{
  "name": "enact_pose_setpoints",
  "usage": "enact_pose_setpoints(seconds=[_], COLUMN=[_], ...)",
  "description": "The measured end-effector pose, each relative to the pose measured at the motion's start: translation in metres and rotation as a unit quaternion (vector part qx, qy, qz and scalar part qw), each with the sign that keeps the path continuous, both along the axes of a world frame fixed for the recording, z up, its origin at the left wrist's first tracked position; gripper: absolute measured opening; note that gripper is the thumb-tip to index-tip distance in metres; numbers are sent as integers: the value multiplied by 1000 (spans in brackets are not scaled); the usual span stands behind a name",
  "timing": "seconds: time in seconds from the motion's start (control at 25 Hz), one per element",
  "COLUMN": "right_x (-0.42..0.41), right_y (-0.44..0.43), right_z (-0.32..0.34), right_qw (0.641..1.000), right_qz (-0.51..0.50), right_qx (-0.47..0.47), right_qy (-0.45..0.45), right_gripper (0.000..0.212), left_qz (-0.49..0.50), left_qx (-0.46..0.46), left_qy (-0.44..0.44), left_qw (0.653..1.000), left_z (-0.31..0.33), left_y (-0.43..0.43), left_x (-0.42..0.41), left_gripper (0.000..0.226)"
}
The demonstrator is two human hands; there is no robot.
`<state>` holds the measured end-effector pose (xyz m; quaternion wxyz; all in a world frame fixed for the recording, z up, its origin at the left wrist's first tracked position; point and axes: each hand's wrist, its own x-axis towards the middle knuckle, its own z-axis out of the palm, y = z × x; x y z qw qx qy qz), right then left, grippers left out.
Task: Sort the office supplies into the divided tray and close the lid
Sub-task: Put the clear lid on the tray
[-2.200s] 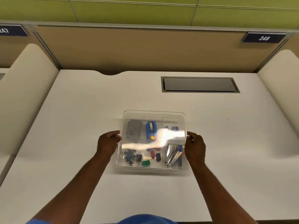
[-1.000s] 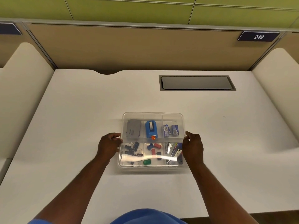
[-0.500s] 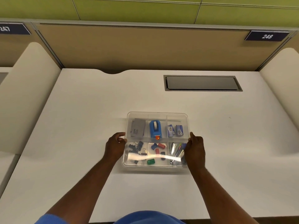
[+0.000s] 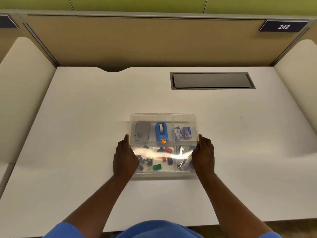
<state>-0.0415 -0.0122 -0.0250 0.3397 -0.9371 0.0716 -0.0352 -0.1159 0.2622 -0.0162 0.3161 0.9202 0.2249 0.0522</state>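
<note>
The left hand (image 4: pixel 124 158) and right hand (image 4: pixel 204 155) curl their fingers round the clear plastic divided tray (image 4: pixel 163 115) at its side rims; it is probably light, stiff and slick.

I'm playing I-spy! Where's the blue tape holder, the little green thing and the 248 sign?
blue tape holder (image 4: pixel 161 134): head view, middle of its blue body.
little green thing (image 4: pixel 157 167): head view, its centre.
248 sign (image 4: pixel 283 26): head view, on the digits.
</note>
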Motion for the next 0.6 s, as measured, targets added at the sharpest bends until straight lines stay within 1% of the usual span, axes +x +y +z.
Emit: enact_pose_setpoints(seconds=[0.04, 0.12, 0.2, 0.24, 0.32, 0.4, 0.52, 0.6], right_x=[1, 1, 3, 6, 16, 32, 57, 70], right_y=[-1, -5, -8, -9, -8, -2, 12, 19], right_z=[1, 2, 4, 6, 9, 12, 12, 8], right_qw=[1000, 1000, 1000, 1000, 999, 994, 977, 965], right_qz=[-2, -8, -18, -15, 22, 84, 164, 193], right_qx=[4, 8, -6, -16, -34, -64, -133, -176], right_qy=[2, -1, -1, 0, 3, 6, 24, 29], right_gripper=[44, 41, 42, 46, 56, 63, 72, 76], left_qz=[4, 9, 18, 10, -34, -93, -162, -189], left_qx=[1, -2, -5, 6, 47, 89, 141, 162], left_qy=[-16, -44, -44, -45, -41, -20, 16, 34], left_qw=[1000, 999, 999, 999, 997, 992, 977, 968], left_z=[-1, -4, -3, -1, 2, 5, 4, -1], left_y=[0, 4, 11, 14, 19, 21, 17, 14], left_x=[0, -1, 5, 10, 28, 51, 81, 91], left_gripper=[50, 47, 49, 52, 60, 68, 79, 86])
